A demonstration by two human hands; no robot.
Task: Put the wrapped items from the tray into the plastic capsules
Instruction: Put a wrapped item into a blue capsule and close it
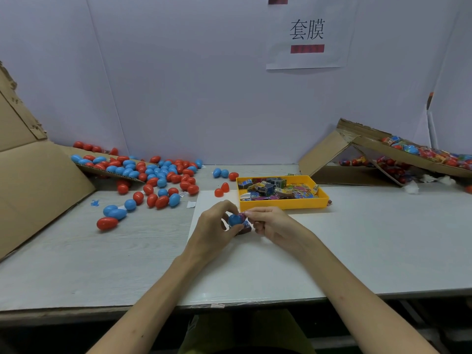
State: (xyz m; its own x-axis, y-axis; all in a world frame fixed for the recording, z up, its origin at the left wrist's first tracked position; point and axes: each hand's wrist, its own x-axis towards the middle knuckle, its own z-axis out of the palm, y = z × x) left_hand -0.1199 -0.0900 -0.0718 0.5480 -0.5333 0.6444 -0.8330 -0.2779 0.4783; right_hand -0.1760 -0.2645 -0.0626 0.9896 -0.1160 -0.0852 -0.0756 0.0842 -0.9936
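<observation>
Over the counter [357,238], left grip [212,226] is being pinched round a seemingly slick capsule [235,219], right grip [270,226] on a soft wrapped item [242,214].

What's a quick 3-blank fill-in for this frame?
1. The left hand grips a ___ capsule; the right hand pinches an item next to it.
2. More items lie in the ___ tray.
3. The loose capsules lie to the tray's ___.
Missing words: blue; yellow; left.
</observation>
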